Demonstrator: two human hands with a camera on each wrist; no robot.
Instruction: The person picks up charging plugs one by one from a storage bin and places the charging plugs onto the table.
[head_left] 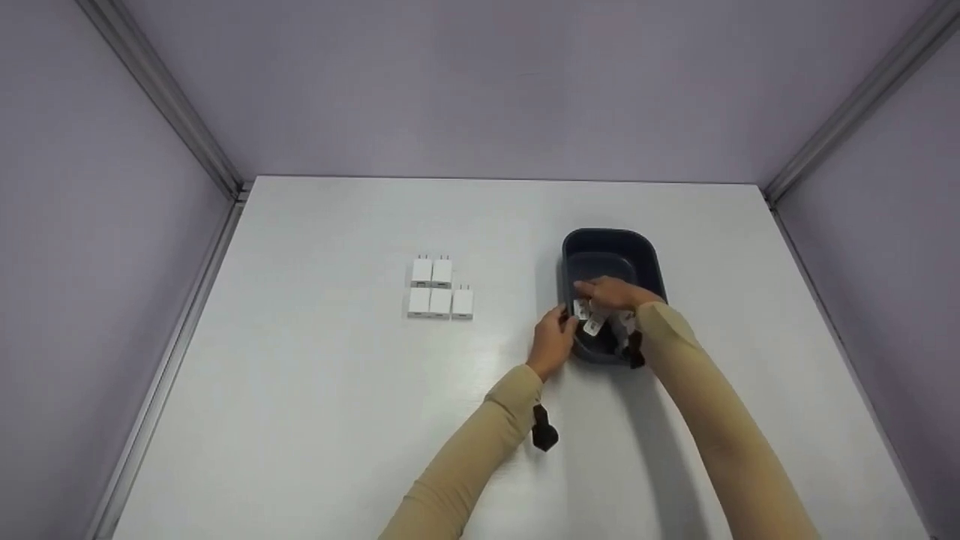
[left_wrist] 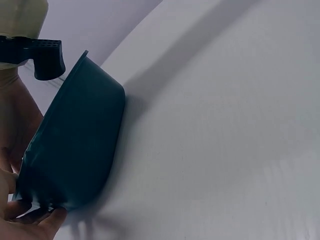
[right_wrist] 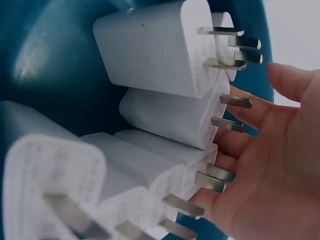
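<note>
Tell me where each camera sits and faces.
Head: on the head, facing forward and down at table, bin, adapters; left hand, right hand, sleeves show.
Left wrist: on that wrist, facing the bin's outer side; both hands at left.
Right wrist: on that wrist, facing adapters inside the bin; right hand at right.
Shared: wrist views both show the bin and right hand.

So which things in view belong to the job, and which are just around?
Likely job:
dark-blue rounded rectangular bin
white boxy pronged plug adapters inside it
five matching white adapters outside it

Just around:
flat white table
grey metal corner rails
</note>
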